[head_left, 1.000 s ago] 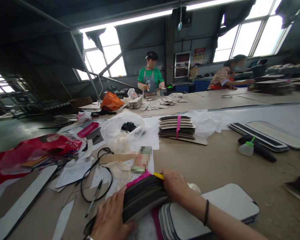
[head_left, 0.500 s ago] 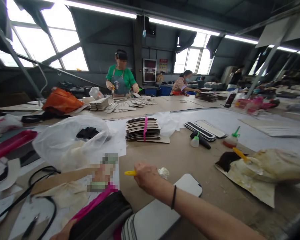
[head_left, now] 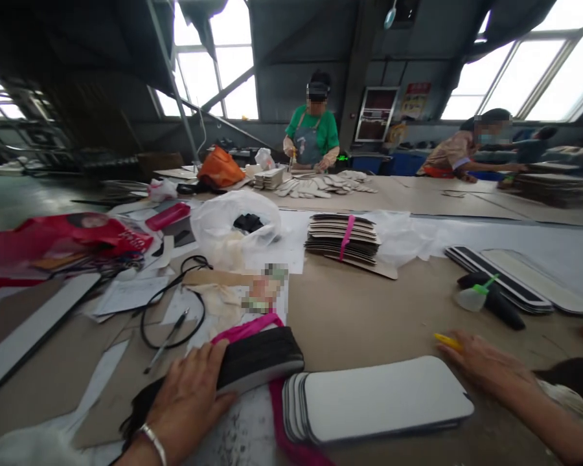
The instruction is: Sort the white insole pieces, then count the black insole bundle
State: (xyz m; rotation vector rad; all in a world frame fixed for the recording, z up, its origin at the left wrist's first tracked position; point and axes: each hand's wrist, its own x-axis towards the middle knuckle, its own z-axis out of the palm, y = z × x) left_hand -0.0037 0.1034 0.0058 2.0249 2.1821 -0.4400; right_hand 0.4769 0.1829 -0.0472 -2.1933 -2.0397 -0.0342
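a: what's different from a moment ago?

b: the right hand (head_left: 486, 366) has swung off to the right edge of the table. a second ago it sat on the dark stack beside the left one; half a second ago it was lifted over the white panel. it grips a yellow-tipped tool (head_left: 445, 340), fingers curled round it, near a dark scrap (head_left: 571, 375).

a: and the left hand (head_left: 187, 401)?

b: still pressed flat on the near end of the dark banded stack (head_left: 260, 356), palm down, fingers spread, not closed round it. the stack lies at the near edge with a pink band (head_left: 245, 327) trailing from under it. so i'd judge the stack is being held steady while the tool hand goes elsewhere.

a: counts, near to far?

b: one dark stack under the hand. one fanned pile of white panels (head_left: 379, 398), several edges showing, too close to count. one pen (head_left: 168, 346) and one black cord loop (head_left: 175, 310). one small bottle with a green cap (head_left: 473, 296). one clear bag (head_left: 236, 226), one red bag (head_left: 58, 246). one bundle tied with a pink strap (head_left: 342, 239). one orange bag (head_left: 219, 168). two people (head_left: 313, 133) at the far end that i can make out.
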